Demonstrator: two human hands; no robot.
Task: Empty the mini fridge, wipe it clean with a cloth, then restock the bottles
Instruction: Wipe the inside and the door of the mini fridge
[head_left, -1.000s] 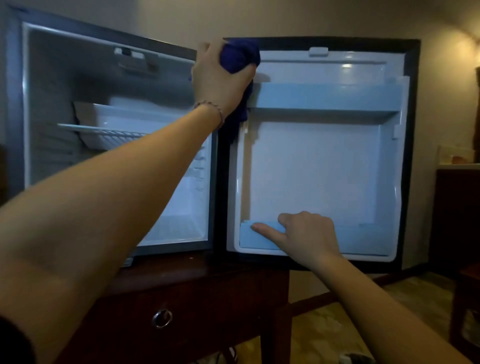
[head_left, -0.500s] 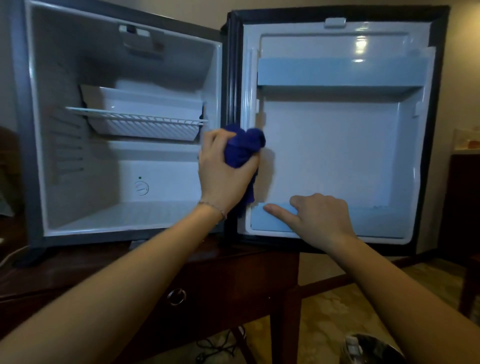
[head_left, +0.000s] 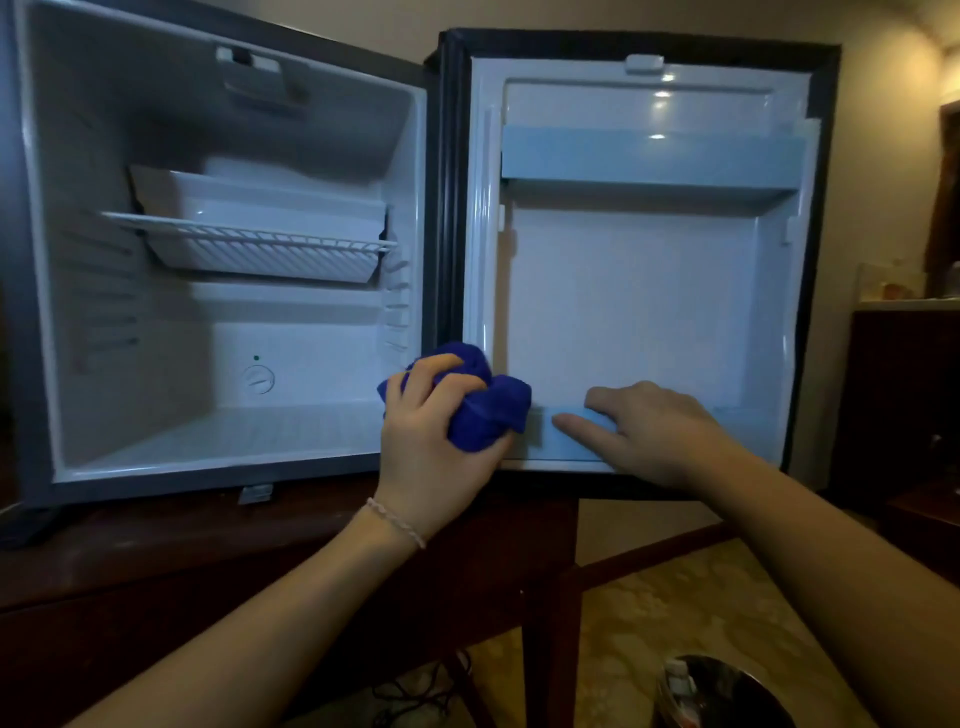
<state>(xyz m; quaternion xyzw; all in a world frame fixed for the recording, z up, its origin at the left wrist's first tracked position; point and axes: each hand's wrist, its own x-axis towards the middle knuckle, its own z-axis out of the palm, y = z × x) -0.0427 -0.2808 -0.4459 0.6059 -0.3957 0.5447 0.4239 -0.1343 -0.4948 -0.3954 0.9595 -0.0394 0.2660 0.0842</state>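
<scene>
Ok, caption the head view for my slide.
Left hand wipes the open fridge door with a blue cloth; right hand steadies it.

One fridge (head_left: 223, 270), one cloth (head_left: 485, 415), two hands (head_left: 431, 447).

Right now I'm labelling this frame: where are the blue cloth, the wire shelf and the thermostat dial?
blue cloth (head_left: 485, 415): head view, bunched fabric beside the fingers.
wire shelf (head_left: 249, 236): head view, front rail.
thermostat dial (head_left: 258, 379): head view, knob's centre.
</scene>
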